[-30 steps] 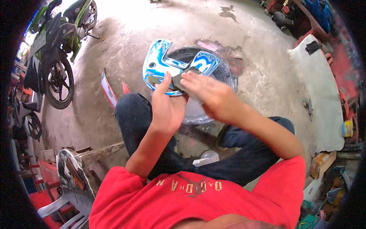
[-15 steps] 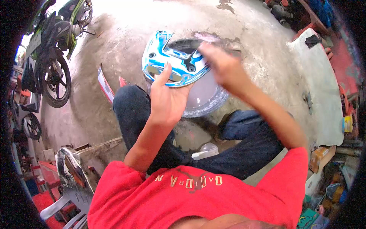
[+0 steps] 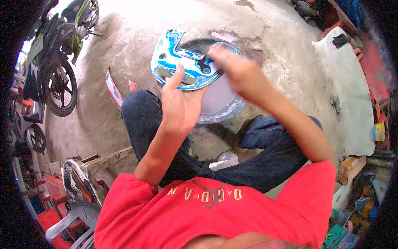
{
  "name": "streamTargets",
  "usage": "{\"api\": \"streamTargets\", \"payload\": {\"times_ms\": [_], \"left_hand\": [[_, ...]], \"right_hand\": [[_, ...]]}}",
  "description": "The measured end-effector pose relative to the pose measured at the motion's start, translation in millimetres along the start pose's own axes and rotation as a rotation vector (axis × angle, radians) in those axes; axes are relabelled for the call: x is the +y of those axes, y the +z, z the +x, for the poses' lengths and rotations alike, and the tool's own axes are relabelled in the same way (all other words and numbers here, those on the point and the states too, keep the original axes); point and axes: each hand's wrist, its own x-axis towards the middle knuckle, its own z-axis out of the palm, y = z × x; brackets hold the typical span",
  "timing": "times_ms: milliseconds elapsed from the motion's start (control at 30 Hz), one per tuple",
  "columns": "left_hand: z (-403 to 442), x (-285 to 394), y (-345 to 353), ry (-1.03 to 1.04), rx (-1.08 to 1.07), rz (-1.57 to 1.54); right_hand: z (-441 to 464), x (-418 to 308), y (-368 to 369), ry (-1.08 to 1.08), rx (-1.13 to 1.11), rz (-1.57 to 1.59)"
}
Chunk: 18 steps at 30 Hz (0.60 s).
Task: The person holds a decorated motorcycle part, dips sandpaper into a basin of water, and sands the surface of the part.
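My left hand (image 3: 180, 101) grips the lower edge of a glossy blue-and-white plastic motorcycle cover (image 3: 166, 64), thumb on its face and the other fingers hidden beneath. The cover has a V-shaped notch, an oval opening and small screw holes. My right hand (image 3: 244, 74) is closed at the cover's right side, with its fingertips against the surface. Those fingers are blurred, and whatever they press on the cover is too hidden to name. Under the cover stands a round basin (image 3: 238, 108) of greyish water, partly covered by it.
Parked motorcycles, one with a black wheel (image 3: 61, 85), stand at left. A red-and-white panel piece (image 3: 114, 89) lies on the concrete floor. Near my crossed legs is a clear plastic container (image 3: 224, 161). A white chair (image 3: 78, 216) is at lower left; a pale panel (image 3: 350, 95) lies right.
The cover and my left hand have shifted slightly up and left in view. My right hand stays at the cover's right side, moved slightly along it, still blurred.
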Motion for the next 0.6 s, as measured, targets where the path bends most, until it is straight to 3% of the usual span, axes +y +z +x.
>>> {"api": "streamTargets", "payload": {"times_ms": [33, 67, 167, 200, 300, 333, 500, 567, 600], "left_hand": [[-1.3, 0.0, 1.3, -0.007, -0.001, -0.004], [-2.8, 0.1, 1.9, -0.016, -0.001, -0.008], [7.7, -1.5, -10.3, -0.016, 0.02, -0.022], [7.0, -0.4, -12.6, -0.019, 0.045, -0.018], [1.4, 0.7, -4.1, -0.015, -0.014, -0.01], [1.0, 0.5, -3.2, -0.014, -0.021, -0.015], [0.7, -0.6, -3.0, -0.005, -0.011, -0.001], [2.7, 1.6, -3.7, -0.015, -0.019, 0.006], [1.8, 0.8, -1.5, 0.006, 0.016, -0.003]], "right_hand": [[9.4, 8.4, -10.2, 0.242, -0.061, 0.079], [13.3, 16.7, -12.3, 0.298, -0.065, 0.003], [-6.0, -14.4, 13.9, -0.186, 0.148, -0.102], [-8.8, -33.8, 10.1, -0.258, 0.098, -0.086], [-0.3, 5.7, 5.1, -0.097, 0.073, -0.1], [5.8, 14.4, -5.9, 0.096, -0.008, -0.044], [-10.0, -33.0, 10.2, -0.285, 0.093, -0.137], [-4.9, -6.1, 6.5, -0.295, 0.095, -0.158], [0.7, 7.5, 1.8, -0.126, 0.054, -0.161]]}}
